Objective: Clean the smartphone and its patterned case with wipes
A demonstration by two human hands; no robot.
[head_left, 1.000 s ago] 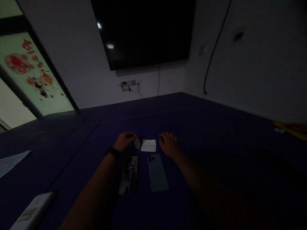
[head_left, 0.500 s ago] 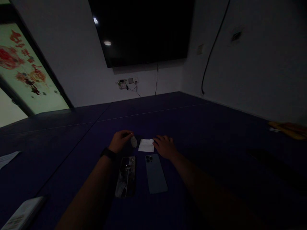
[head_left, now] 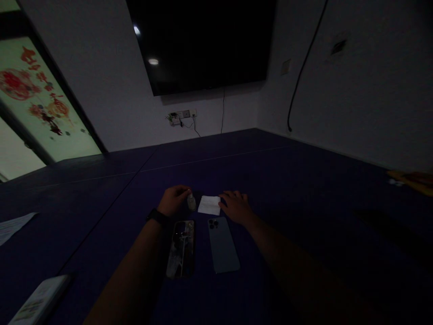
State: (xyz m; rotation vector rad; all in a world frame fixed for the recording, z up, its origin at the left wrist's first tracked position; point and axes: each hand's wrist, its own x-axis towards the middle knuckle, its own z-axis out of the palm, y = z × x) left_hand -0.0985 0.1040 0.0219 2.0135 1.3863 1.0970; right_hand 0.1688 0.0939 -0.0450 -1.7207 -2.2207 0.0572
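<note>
My left hand, with a dark watch on the wrist, pinches the top of a small clear bottle standing on the purple surface. Just right of it lies a folded white cloth or tissue. My right hand rests flat with its fingers spread, the thumb side touching the cloth's right edge. Nearer to me are two flat things side by side. One is a patterned phone case with a camera cutout; the other is a blue-grey phone, back up with its lenses at the top left.
A white box-like object lies at the lower left, with a printed sheet beyond it. Something yellow and red sits at the far right. A large screen and power sockets are on the wall.
The view has shifted slightly, so everything appears a little further right. Both hands keep their places at the bottle and the cloth.
</note>
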